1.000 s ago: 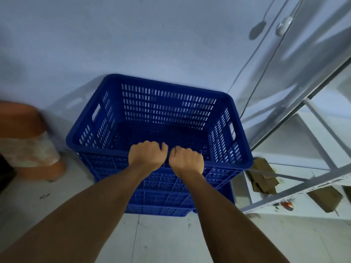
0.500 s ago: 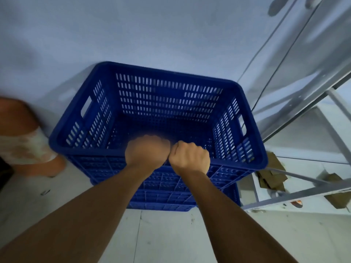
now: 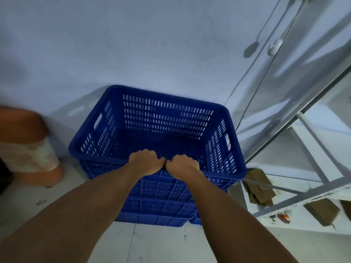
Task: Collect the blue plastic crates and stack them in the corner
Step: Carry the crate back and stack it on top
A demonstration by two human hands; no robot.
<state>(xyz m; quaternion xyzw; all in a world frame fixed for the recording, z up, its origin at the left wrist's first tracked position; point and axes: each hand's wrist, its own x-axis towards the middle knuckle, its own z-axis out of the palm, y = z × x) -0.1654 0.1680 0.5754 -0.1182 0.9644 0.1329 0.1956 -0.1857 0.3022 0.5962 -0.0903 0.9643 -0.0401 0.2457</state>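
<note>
At the far left edge, against the wall [image 3: 133,44], stands an orange bin [image 3: 26,149] with a pale patterned band around its middle; it is blurred and partly cut off by the frame. It rests on the tiled floor [image 3: 155,243], near the crates but apart from them.

In the centre, the blue crate [image 3: 167,118] sits on top of a lower blue crate [image 3: 157,215], forming a stack set close to the wall. The upper crate has slotted walls, a perforated base and a cut-out handle in each short side. It is empty. The lower crate shows only its ribbed front wall beneath the upper one.

The left hand [image 3: 146,162] is closed over the near rim of the upper crate, fingers curled inward over the edge. The right hand [image 3: 183,166] is closed on the same rim just beside it; the two hands touch or nearly touch at the thumbs. Both forearms extend from the bottom of the frame.

To the right, a metal shelving frame [image 3: 307,118] stands just beside the stack, its lower rail near the crate's right corner. Flattened cardboard pieces [image 3: 260,186] lie on the floor under the frame. Two thin cords [image 3: 269,76] hang along the wall above, one ending in a white switch [image 3: 275,47].

No brand, label or legible writing is visible on any item.
</note>
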